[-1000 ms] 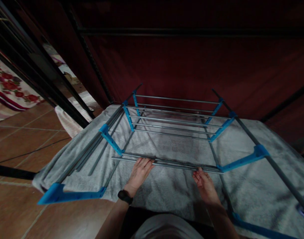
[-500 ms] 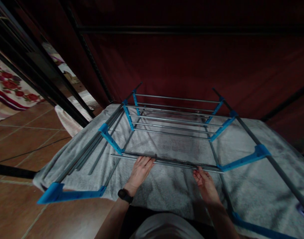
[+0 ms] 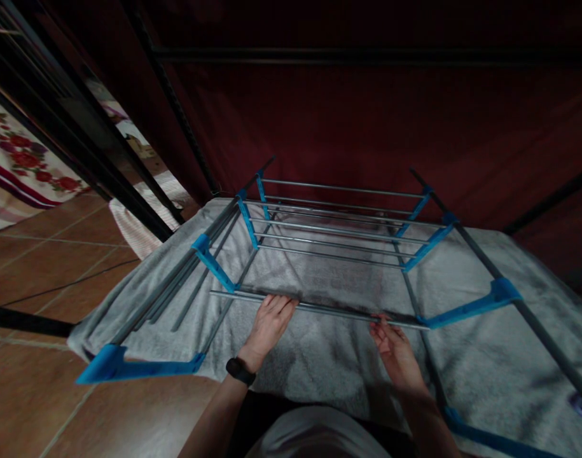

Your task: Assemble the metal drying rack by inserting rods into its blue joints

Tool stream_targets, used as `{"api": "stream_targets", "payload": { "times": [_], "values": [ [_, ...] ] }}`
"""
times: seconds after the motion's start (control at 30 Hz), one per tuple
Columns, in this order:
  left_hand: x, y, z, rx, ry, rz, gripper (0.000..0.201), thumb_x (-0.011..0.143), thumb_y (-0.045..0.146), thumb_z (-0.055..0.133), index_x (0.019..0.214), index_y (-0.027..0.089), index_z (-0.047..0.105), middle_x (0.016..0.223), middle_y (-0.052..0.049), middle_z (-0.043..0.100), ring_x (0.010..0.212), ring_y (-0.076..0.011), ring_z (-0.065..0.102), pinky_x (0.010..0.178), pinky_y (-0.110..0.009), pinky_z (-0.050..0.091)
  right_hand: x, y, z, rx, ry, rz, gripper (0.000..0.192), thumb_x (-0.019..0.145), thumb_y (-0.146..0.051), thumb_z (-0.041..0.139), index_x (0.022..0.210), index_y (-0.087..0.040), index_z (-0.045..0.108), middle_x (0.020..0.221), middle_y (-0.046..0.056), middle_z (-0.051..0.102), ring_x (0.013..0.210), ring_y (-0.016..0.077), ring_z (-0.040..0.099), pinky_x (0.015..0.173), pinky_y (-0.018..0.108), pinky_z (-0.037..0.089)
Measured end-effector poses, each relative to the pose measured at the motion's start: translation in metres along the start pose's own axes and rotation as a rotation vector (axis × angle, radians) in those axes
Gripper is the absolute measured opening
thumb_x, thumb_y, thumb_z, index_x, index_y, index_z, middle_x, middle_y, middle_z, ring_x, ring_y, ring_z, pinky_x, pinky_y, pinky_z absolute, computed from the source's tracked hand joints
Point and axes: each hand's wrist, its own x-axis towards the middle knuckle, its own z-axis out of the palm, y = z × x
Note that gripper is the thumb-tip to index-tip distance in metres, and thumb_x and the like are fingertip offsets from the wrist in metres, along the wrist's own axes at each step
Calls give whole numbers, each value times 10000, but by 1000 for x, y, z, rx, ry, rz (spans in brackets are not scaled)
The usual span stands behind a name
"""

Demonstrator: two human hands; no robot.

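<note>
A drying rack frame of grey tubes and blue plastic brackets lies on a grey blanket in front of me. My left hand (image 3: 273,318), below a dark wrist band (image 3: 240,371), is closed over a thin metal rod (image 3: 333,310). The fingertips of my right hand (image 3: 390,346) pinch the same rod farther right. Its left end sticks out past the left blue bracket (image 3: 217,270); the right end lies at the right blue bracket (image 3: 472,308). Whether either end sits in a bracket I cannot tell. Several rods (image 3: 338,230) span the brackets farther back.
Loose grey rods (image 3: 183,305) lie along the left side of the blanket (image 3: 314,375). A dark red curtain (image 3: 348,127) hangs behind the rack, with black metal posts (image 3: 138,184) at left. Floor tiles (image 3: 142,420) show at lower left. A purple-edged object (image 3: 581,407) is at far right.
The held rod has shifted slightly and now overlaps the bar just behind it, where a gap showed before. Both hands keep their places on it. The view has moved a little.
</note>
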Motion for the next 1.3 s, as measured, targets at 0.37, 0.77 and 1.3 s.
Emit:
{"api": "stream_targets", "payload": {
  "times": [0.37, 0.77, 1.3],
  "values": [
    [8, 3, -5, -6, -24, 1, 255, 1000, 179, 469, 1178, 186, 651, 1007, -66, 694, 953, -200, 625, 877, -380, 464, 2, -8, 4, 30, 5, 12, 283, 585, -295, 937, 774, -230, 738, 786, -20, 744, 718, 120, 696, 691, 212, 594],
    [11, 3, -3, -11, -63, -3, 264, 1010, 190, 459, 1205, 191, 637, 1011, -60, 690, 957, -205, 618, 893, -379, 453, 3, -6, -1, 60, 30, 32, 277, 598, -316, 937, 711, -231, 698, 735, -43, 721, 706, 115, 691, 686, 219, 596],
    [-15, -21, 1, 98, -36, -118, 326, 1011, 257, 388, 1155, 205, 676, 1035, -83, 716, 947, -237, 640, 883, -398, 455, -1, -7, 6, -11, -12, -37, 261, 633, -319, 901, 824, -233, 746, 890, 11, 764, 732, 136, 695, 693, 253, 580]
  ]
}}
